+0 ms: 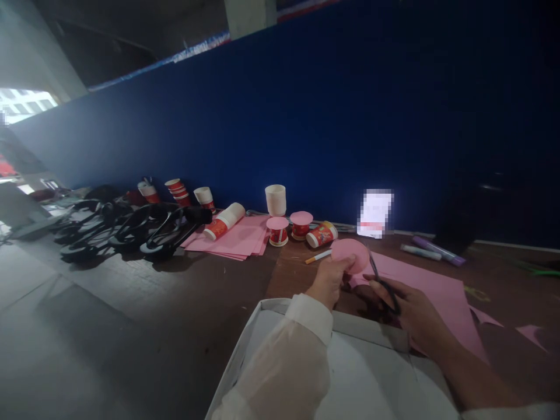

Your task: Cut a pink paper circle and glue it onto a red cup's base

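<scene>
Between the thumb and fingers of my left hand (331, 280) is a round pink paper disc (350, 252), held up over the table. My right hand (409, 303) is closed round the dark handles of a pair of scissors (387, 291), whose blades stand at the disc's right edge. Under and behind my right hand lies a large pink paper sheet (441, 291). Small pink scraps (531, 333) are scattered farther right. A cigarette-like stick (318, 256) with an orange end rests just left of the disc.
Two short red cups with pink disc tops (277, 230) stand near a cream cup (275, 199) and a tipped red cup (322, 234). Pink sheets (236, 239), black headset-like items (118, 227) and red cups (177, 189) lie left. A lit phone (375, 213) leans on the blue partition (306, 116). A white box (350, 356) sits in front.
</scene>
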The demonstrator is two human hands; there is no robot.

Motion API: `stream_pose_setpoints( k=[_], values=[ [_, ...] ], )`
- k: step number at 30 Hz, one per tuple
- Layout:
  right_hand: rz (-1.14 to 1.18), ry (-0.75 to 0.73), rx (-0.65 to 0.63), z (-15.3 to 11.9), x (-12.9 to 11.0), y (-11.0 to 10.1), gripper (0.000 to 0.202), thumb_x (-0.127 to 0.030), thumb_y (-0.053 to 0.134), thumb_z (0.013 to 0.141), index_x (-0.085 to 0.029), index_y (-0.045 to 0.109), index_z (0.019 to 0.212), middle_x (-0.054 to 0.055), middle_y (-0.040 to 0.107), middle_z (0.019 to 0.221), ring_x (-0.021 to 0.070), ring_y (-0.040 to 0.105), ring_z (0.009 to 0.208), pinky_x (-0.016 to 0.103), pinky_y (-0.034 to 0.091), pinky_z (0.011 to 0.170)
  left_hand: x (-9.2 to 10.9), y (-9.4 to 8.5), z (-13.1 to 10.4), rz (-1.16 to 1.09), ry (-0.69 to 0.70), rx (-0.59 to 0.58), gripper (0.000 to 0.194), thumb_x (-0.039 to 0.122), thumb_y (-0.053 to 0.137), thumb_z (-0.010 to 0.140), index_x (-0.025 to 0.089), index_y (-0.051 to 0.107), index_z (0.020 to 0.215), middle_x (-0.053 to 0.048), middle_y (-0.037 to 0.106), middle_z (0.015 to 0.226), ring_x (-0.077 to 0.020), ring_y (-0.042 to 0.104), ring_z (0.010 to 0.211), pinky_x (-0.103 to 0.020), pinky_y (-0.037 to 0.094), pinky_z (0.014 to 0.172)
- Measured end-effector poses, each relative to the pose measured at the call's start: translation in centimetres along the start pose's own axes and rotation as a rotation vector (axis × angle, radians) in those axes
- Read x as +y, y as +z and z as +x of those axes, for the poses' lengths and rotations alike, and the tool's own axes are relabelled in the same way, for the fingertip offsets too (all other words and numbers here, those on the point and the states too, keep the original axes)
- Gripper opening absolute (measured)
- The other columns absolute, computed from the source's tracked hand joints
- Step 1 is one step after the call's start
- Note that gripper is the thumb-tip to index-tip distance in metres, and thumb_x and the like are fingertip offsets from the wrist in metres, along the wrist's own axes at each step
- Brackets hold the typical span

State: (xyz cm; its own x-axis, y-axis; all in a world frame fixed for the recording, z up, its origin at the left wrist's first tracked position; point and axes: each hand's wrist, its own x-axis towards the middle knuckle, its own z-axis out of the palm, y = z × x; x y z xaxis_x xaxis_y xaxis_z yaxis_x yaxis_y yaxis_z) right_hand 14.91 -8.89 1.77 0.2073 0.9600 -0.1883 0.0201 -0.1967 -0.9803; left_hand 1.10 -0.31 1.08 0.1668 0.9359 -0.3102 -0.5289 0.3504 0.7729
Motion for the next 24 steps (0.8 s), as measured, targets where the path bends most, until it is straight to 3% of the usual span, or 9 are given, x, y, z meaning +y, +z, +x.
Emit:
stream_pose_setpoints(
  k=[15,24],
  values=[
    [-0.009,-0.011,-0.018,0.0,0.1,-0.1,0.057,-0.056,0.085,0.068,-0.02,0.082,0.112,0.006,0.078,0.084,0.0228,0.069,0.076,0.029,0.055,0.062,0.4,0.1,-0.3,0.03,-0.018,0.021,0.036,0.03,0.092,0.058,0.015,0.063,0.072,0.003,0.055,0.058,-0.0091,0.046,0.05,-0.025,0.034,0.051],
    [-0.063,-0.012,0.018,-0.4,-0.8,0.2,0.06,-0.057,0.085,0.063,-0.016,0.083,0.107,0.007,0.077,0.078,0.023,0.069,0.072,0.029,0.055,0.06,0.3,0.0,0.0,0.018,-0.017,0.031,0.037,0.032,0.092,0.056,0.015,0.066,0.075,0.002,0.057,0.059,-0.0087,0.047,0.051,-0.023,0.035,0.051]
  ],
)
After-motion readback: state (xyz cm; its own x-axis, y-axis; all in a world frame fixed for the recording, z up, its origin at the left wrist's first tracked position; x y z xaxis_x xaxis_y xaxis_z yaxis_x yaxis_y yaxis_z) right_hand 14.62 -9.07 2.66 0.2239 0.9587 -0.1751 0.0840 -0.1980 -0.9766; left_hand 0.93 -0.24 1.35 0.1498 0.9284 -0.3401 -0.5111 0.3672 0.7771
